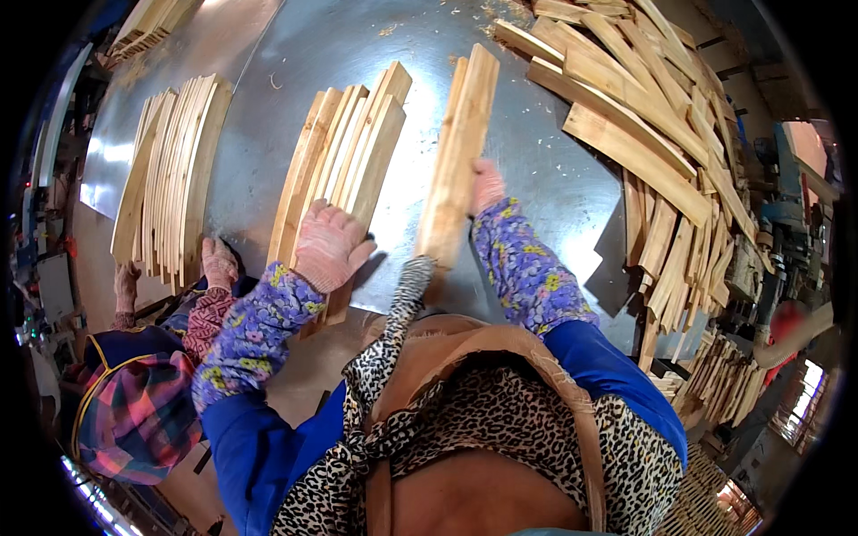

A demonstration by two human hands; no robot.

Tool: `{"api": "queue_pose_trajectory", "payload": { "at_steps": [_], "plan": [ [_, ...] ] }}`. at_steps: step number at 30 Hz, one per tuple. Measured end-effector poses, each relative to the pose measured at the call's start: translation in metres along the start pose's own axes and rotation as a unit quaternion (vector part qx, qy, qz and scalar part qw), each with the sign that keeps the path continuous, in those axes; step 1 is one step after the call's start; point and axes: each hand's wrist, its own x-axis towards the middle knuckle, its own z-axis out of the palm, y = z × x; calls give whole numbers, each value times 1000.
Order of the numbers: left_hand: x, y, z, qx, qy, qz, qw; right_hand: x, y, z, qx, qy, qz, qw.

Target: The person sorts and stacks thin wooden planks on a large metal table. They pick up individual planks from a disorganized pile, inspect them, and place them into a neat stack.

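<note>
My left hand (329,247), in a pinkish knit glove, lies over the near ends of a row of wooden strips (353,143) standing side by side on the metal table. Its fingers are stretched out and the thumb is spread. To the right, my gloved right hand (487,186) is against the right side of a pair of long wooden strips (458,138). That hand is blurred and its fingers are partly hidden, so their closing cannot be made out. The near end of this pair is blurred too, and a cloth tie overlaps it.
The metal table (545,170) bears a large loose heap of wooden strips (643,116) at the right. Another upright row of strips (183,170) stands at the left, by a co-worker's gloved hands (219,263). More strips (147,31) lie at the far left.
</note>
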Motion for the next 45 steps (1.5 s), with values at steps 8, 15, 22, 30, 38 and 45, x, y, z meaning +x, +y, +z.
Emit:
{"api": "queue_pose_trajectory", "payload": {
  "at_steps": [8,15,22,30,38,45],
  "plan": [
    [14,66,53,2,127,-141,982,21,66,60,-835,-296,-133,445],
    [19,66,88,12,96,-183,978,-9,25,94,-868,-273,-97,403],
    [3,35,129,91,104,-197,971,-62,-299,81,-905,132,-298,274],
    [19,41,92,-2,101,-184,978,-97,-388,51,-931,213,-49,292],
    [11,41,68,-37,86,-172,981,-118,-165,-27,-212,-125,66,967],
    [5,16,80,-228,29,-201,952,-71,53,-9,15,-77,211,974]
  ]
}}
